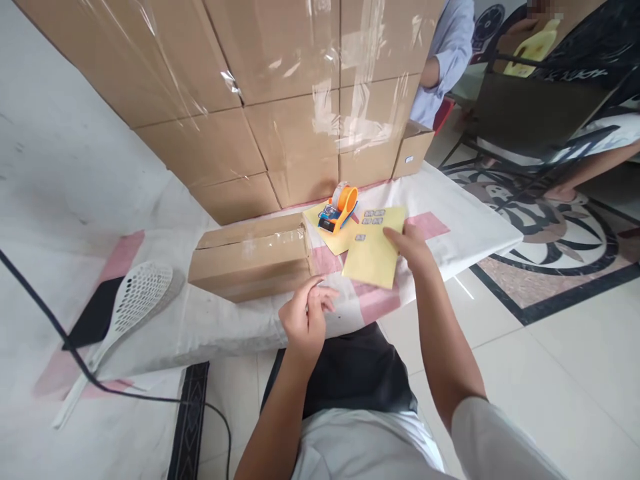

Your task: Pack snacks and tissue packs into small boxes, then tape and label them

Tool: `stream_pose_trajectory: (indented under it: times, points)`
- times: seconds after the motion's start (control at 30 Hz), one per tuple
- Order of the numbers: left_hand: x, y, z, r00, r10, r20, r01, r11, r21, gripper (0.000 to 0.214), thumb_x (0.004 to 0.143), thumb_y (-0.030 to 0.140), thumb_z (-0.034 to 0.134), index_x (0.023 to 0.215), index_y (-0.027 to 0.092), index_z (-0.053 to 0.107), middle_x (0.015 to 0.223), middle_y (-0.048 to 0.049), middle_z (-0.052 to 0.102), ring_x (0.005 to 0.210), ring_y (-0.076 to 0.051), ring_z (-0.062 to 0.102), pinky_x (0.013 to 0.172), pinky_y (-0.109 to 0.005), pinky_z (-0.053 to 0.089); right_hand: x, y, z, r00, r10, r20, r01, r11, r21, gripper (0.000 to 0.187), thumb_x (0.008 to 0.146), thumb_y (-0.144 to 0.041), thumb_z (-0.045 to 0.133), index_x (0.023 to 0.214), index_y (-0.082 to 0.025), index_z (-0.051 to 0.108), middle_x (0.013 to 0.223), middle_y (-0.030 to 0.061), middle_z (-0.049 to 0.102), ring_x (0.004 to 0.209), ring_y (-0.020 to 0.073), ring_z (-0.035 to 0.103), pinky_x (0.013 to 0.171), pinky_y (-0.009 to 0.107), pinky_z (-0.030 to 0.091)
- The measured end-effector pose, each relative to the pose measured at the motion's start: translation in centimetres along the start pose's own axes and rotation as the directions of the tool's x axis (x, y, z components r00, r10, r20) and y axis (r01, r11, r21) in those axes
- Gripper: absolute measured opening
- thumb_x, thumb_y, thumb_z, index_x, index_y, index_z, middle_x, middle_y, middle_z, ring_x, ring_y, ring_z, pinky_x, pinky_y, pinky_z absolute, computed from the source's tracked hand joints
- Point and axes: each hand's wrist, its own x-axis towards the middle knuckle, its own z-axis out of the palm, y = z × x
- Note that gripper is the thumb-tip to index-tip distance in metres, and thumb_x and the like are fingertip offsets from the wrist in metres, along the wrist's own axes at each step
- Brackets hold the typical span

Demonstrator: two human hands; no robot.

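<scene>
My right hand [411, 248] grips the right edge of a yellow sheet [375, 257], thumb on top. Several small grey printed stickers are on the sheet's upper part. Near the front edge of the table, my left hand [304, 315] is closed, thumb and index finger pressed together; what they pinch, if anything, is too small to make out. Just beyond it lies a long taped cardboard box [250, 263]. An orange and blue tape dispenser [340, 208] rests on another yellow sheet [341, 244], partly covered by the held one.
Stacked, taped cardboard boxes [295, 140] form a wall at the back of the cloth-covered table [460, 207]. A white slotted skimmer [143, 293] and a black cable [145, 398] are at the left. A person's sleeve [457, 50] shows behind the stack; another person sits at right.
</scene>
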Motion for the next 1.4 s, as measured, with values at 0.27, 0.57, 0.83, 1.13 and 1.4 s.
stream_pose_trajectory:
  times: [0.27,0.57,0.83,1.13,1.4]
  points:
    - [0.2,0.6,-0.2,1.0,-0.004,0.018,0.006,0.995,-0.104,0.03,0.102,0.022,0.057,0.128,0.024,0.072,0.122,-0.0098,0.077,0.112,-0.025,0.076,0.088,-0.035,0.065,-10.2,-0.2,2.7,0.906,-0.416,0.074,0.401,0.901,0.164,0.022,0.094,-0.039,0.064,0.082,-0.021,0.069,0.087,0.0036,0.071,0.083,0.0188,0.065,0.079,0.034,0.05]
    - [-1.1,1.7,1.0,0.973,-0.227,0.039,0.23,0.947,-0.226,0.019,0.102,0.024,0.06,0.121,0.026,0.062,0.125,-0.0076,0.076,0.13,-0.023,0.067,0.105,-0.037,0.06,-15.3,0.8,7.3,0.882,-0.366,0.296,0.125,0.789,0.602,0.014,0.087,-0.036,0.081,0.085,-0.023,0.078,0.079,-0.0001,0.071,0.073,0.0146,0.063,0.069,0.03,0.05]
    - [-0.4,1.3,0.7,0.957,-0.29,0.024,0.279,0.891,-0.358,0.006,0.095,0.023,0.071,0.096,0.023,0.065,0.143,-0.0053,0.068,0.135,-0.023,0.063,0.112,-0.042,0.052,-14.8,1.8,8.4,0.878,-0.363,0.311,0.034,0.698,0.716,0.011,0.088,-0.033,0.081,0.096,-0.025,0.079,0.084,-0.0004,0.074,0.079,0.0144,0.069,0.074,0.03,0.057]
    - [-0.3,1.0,0.8,0.923,-0.383,0.03,0.366,0.854,-0.37,0.013,0.088,0.031,0.079,0.093,0.023,0.07,0.129,-0.0042,0.072,0.112,-0.019,0.07,0.097,-0.036,0.058,-13.8,1.9,9.0,0.844,-0.45,0.292,0.139,0.709,0.691,0.015,0.089,-0.032,0.08,0.101,-0.024,0.075,0.083,-0.0009,0.071,0.077,0.0127,0.066,0.068,0.026,0.053]
    - [-0.2,0.4,0.3,0.936,-0.351,0.039,0.344,0.881,-0.324,0.016,0.096,0.04,0.068,0.093,0.025,0.069,0.12,-0.0044,0.072,0.119,-0.023,0.067,0.101,-0.043,0.058,-13.3,2.3,9.4,0.843,-0.464,0.273,0.238,0.776,0.584,0.018,0.094,-0.039,0.074,0.089,-0.023,0.069,0.082,0.0008,0.071,0.073,0.0134,0.063,0.064,0.028,0.049]
